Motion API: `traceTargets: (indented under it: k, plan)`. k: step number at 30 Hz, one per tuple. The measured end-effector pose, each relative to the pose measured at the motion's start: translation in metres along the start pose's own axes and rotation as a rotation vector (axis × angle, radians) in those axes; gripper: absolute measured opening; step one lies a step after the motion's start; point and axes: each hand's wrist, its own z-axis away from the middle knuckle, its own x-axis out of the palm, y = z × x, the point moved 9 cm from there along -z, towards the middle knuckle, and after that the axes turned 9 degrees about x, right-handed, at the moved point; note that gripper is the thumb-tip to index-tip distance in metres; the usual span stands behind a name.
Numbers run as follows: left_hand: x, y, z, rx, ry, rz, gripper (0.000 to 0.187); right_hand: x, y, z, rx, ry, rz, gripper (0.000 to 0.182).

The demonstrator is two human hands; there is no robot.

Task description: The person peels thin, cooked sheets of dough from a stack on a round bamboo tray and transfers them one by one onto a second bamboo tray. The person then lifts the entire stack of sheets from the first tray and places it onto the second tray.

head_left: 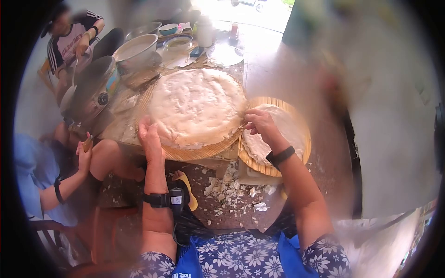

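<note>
A large round woven tray (142, 111) carries a broad, lumpy sheet of pale dough-like paste (197, 104) that covers nearly all of it. At its left rim is my left hand (150, 136), fingers closed on the edge and partly hidden by the palm. My right hand (261, 124) has curled fingers at the opposite rim, above a smaller round woven tray (300, 125). That smaller tray bears its own pale paste layer (278, 123) and sits lower right, tilted beside the large one.
White scraps (232, 190) litter the floor below the trays. Left, a seated person's hand (84, 155) holds a small object; farther back another person (69, 41) sits near a pot (88, 88). A large basin (136, 47), bowls and a white lid (225, 54) stand behind.
</note>
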Motion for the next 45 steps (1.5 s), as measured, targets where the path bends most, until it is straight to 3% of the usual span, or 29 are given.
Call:
traceTargets:
  k: [9, 17, 20, 23, 25, 27, 29, 32, 34, 36, 39, 45]
  plan:
    - [-0.021, -0.016, -0.008, -0.188, 0.034, 0.056, 0.045, 0.008, -0.006, 0.004, 0.046, 0.05, -0.06, 0.016]
    - [-0.022, -0.012, -0.007, -0.251, 0.052, 0.127, 0.044, 0.016, -0.023, -0.005, -0.036, 0.06, -0.2, 0.013]
    - [-0.023, -0.012, -0.007, -0.255, 0.075, 0.141, 0.042, 0.028, -0.018, -0.019, 0.06, -0.013, -0.363, 0.013]
    - [-0.022, -0.008, -0.005, -0.27, 0.096, 0.157, 0.04, 0.035, -0.025, -0.012, 0.107, 0.092, -0.24, 0.014]
    - [-0.026, -0.015, -0.011, -0.184, 0.099, 0.135, 0.038, 0.043, -0.053, -0.022, -0.477, -0.001, 0.068, 0.013]
    - [-0.027, -0.007, -0.014, -0.093, 0.11, 0.107, 0.034, 0.059, -0.075, -0.005, -0.882, -0.062, 0.242, 0.013]
    - [-0.024, 0.005, -0.013, 0.005, 0.128, 0.077, 0.028, 0.068, -0.094, -0.005, -1.046, -0.083, 0.265, 0.014]
    - [0.009, 0.015, 0.001, -0.164, -0.197, 0.406, 0.02, 0.074, -0.12, -0.012, -1.066, -0.086, 0.252, 0.015]
    - [0.043, 0.032, 0.031, -0.284, -0.594, 0.584, 0.02, 0.073, -0.133, -0.022, -1.038, -0.07, 0.234, 0.016]
    - [0.068, 0.045, 0.075, -0.442, -1.015, 0.432, 0.024, 0.072, -0.141, -0.007, -1.065, -0.008, 0.213, 0.017]
    - [0.088, 0.034, 0.112, -0.672, -1.043, 0.485, 0.03, 0.065, -0.135, -0.007, -1.06, 0.044, 0.234, 0.019]
    - [0.094, -0.034, 0.097, -0.789, -0.347, 0.872, 0.037, 0.063, -0.141, -0.007, -1.187, -0.012, 0.261, 0.022]
